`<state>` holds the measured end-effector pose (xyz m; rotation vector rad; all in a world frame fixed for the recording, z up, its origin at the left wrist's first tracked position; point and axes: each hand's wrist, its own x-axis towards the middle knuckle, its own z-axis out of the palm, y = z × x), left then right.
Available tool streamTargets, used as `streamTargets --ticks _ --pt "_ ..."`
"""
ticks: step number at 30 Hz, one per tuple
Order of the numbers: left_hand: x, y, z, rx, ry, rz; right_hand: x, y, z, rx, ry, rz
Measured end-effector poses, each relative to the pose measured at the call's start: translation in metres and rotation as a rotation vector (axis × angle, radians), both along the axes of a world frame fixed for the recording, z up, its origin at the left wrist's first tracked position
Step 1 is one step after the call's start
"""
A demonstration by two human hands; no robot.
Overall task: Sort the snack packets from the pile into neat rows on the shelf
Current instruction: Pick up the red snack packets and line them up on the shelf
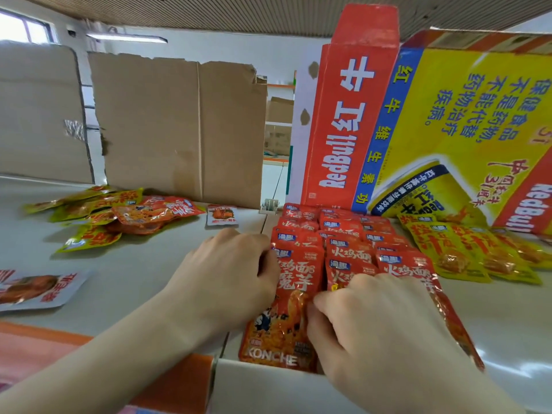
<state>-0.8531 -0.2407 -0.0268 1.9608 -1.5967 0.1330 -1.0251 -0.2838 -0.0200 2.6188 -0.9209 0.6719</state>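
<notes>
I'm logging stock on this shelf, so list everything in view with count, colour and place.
red packet rows: three columns, red, centre.
front red packet: one, red, nearest the camera.
yellow packet rows: several, yellow, right of the red rows.
mixed pile: one, yellow and red packets, back left.
white packets: two, white with red print, one far centre, one at left edge.
cardboard sheets: two, brown, standing back left.
Red Bull cartons: count unclear, red and yellow, standing back right.
shelf: one, pale grey, under everything.
left hand: one, grips the front red packet's left edge.
right hand: one, pinches its right edge.
</notes>
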Motion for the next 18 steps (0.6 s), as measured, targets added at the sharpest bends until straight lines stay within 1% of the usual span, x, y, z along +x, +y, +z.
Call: streamTargets --ticks 2,4,5,7,10,12,15,18 --pt "-0.001 0.001 0.001 -0.008 -0.003 0.016 -0.002 0.002 0.001 -0.005 -0.008 -0.001" --pt "-0.004 0.002 0.002 -0.035 -0.028 0.041 -0.005 0.001 -0.001 -0.055 -0.051 0.006" --pt "-0.006 0.002 0.004 -0.05 -0.039 0.059 -0.006 0.003 -0.002 -0.018 -0.042 -0.017" --pt "-0.009 0.004 0.006 -0.082 -0.046 0.096 -0.009 0.002 -0.004 -0.048 -0.12 0.0" --pt "-0.007 0.008 0.008 -0.133 0.012 0.116 -0.009 0.004 -0.003 -0.071 -0.202 0.0" --pt "-0.006 0.011 0.01 -0.207 0.016 0.123 -0.011 0.004 -0.002 -0.078 -0.258 0.001" --pt "-0.008 0.017 0.012 -0.331 -0.087 0.117 -0.013 0.002 -0.003 -0.109 -0.374 0.036" --pt "-0.017 0.024 0.013 -0.344 -0.186 0.041 -0.014 -0.001 -0.003 -0.097 -0.465 0.123"
